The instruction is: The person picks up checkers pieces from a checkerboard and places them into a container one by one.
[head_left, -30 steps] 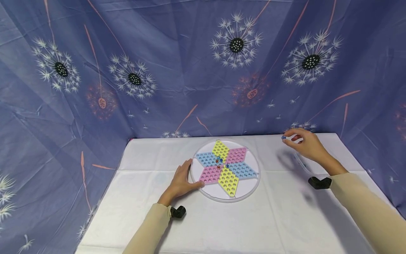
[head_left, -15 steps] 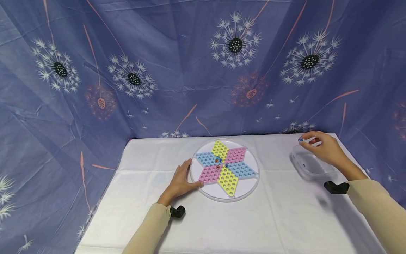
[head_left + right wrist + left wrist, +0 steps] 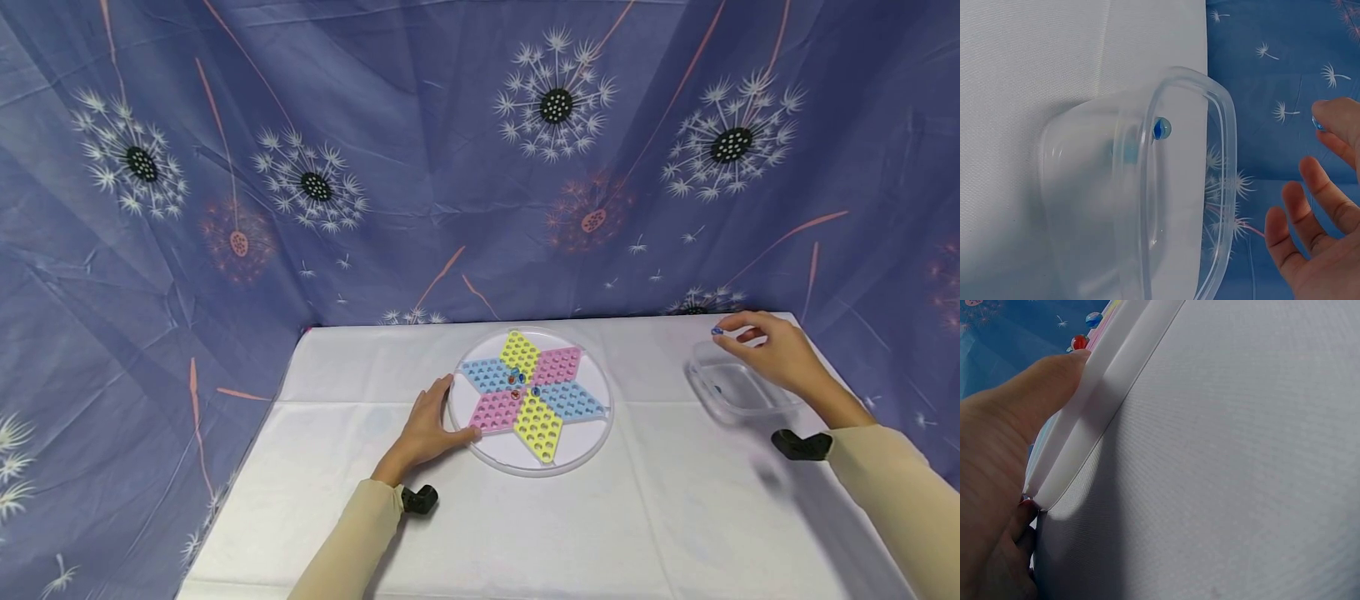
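Observation:
A round white board (image 3: 592, 429) with a star of blue, pink and yellow fields lies mid-table; a few marbles (image 3: 516, 378) sit at its centre. My left hand (image 3: 431, 425) rests against the board's left rim (image 3: 1094, 406), thumb on the edge. My right hand (image 3: 765, 346) hovers over a clear plastic container (image 3: 738, 392) at the right, pinching a blue marble (image 3: 716, 331) at its fingertips (image 3: 1325, 122). One blue marble (image 3: 1161, 128) lies inside the container (image 3: 1147, 187).
A white cloth covers the table (image 3: 660, 517). Blue dandelion-print fabric (image 3: 420, 167) hangs behind and at both sides. The table's right edge runs close behind the container.
My right hand carried the blue marble rightward from near the board to above the container. The left hand and the board stayed put.

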The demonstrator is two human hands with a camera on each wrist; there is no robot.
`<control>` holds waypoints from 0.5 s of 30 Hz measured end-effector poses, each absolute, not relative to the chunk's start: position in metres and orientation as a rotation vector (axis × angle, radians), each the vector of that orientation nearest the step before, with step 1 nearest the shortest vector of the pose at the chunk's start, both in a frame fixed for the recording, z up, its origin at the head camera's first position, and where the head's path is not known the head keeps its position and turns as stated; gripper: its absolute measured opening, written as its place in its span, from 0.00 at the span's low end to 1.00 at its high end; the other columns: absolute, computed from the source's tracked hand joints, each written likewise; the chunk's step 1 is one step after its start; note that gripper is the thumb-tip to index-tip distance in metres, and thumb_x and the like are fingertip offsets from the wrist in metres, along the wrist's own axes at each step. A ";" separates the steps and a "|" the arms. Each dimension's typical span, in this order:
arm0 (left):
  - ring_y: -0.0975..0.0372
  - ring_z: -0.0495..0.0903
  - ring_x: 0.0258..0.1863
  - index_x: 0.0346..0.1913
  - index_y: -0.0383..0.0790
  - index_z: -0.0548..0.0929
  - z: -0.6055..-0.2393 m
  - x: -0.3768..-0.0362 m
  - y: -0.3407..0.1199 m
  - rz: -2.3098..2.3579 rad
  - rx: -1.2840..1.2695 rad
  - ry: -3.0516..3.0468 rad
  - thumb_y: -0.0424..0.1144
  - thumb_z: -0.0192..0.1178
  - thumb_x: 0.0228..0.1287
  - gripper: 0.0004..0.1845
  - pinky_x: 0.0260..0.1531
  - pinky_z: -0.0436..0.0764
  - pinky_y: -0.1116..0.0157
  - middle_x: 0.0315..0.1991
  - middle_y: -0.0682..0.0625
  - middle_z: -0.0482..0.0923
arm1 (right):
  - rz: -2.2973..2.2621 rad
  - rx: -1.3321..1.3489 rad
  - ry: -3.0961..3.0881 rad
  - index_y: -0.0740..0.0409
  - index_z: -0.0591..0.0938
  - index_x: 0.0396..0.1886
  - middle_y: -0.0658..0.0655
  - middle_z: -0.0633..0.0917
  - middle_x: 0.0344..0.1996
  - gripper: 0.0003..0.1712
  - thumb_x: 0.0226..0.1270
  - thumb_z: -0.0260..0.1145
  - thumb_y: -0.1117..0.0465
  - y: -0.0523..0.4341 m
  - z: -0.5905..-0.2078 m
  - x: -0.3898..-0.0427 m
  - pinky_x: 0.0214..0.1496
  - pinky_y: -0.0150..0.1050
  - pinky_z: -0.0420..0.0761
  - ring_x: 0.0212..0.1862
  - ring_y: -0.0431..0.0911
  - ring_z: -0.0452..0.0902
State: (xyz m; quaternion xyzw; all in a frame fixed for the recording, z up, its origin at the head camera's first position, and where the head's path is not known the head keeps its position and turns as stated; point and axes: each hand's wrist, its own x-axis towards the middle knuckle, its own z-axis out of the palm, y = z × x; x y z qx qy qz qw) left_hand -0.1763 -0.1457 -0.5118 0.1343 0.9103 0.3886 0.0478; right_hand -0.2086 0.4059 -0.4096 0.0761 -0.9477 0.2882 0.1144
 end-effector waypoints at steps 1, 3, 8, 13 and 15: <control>0.47 0.50 0.81 0.82 0.35 0.53 -0.512 -0.177 -0.146 1.181 0.406 2.776 0.58 0.77 0.53 0.61 0.82 0.42 0.51 0.80 0.38 0.55 | 0.848 0.219 -2.773 0.55 0.88 0.50 0.66 0.84 0.54 0.16 0.69 0.73 0.52 0.406 -0.410 -0.209 0.30 0.29 0.78 0.39 0.26 0.73; 0.47 0.50 0.81 0.82 0.36 0.53 -0.513 -0.177 -0.145 1.174 0.401 2.775 0.58 0.76 0.53 0.61 0.82 0.42 0.52 0.80 0.39 0.54 | 0.854 0.209 -2.768 0.55 0.88 0.50 0.66 0.84 0.54 0.16 0.68 0.74 0.53 0.406 -0.411 -0.209 0.30 0.29 0.78 0.38 0.25 0.72; 0.47 0.49 0.81 0.82 0.36 0.53 -0.513 -0.177 -0.145 1.174 0.391 2.772 0.58 0.76 0.53 0.61 0.82 0.42 0.51 0.81 0.39 0.53 | 0.861 0.199 -2.774 0.55 0.87 0.50 0.65 0.84 0.55 0.16 0.68 0.74 0.52 0.408 -0.415 -0.210 0.29 0.28 0.78 0.38 0.24 0.72; 0.47 0.49 0.81 0.82 0.37 0.53 -0.512 -0.176 -0.146 1.181 0.389 2.764 0.58 0.76 0.53 0.61 0.82 0.41 0.51 0.81 0.39 0.53 | 0.864 0.193 -2.792 0.55 0.87 0.51 0.64 0.84 0.54 0.17 0.69 0.73 0.50 0.411 -0.420 -0.211 0.30 0.29 0.79 0.38 0.21 0.70; 0.47 0.49 0.81 0.82 0.37 0.53 -0.511 -0.176 -0.146 1.185 0.390 2.762 0.58 0.77 0.53 0.61 0.82 0.42 0.51 0.81 0.39 0.53 | 0.861 0.187 -2.801 0.55 0.87 0.51 0.65 0.84 0.54 0.18 0.69 0.73 0.50 0.412 -0.422 -0.212 0.29 0.30 0.79 0.38 0.24 0.73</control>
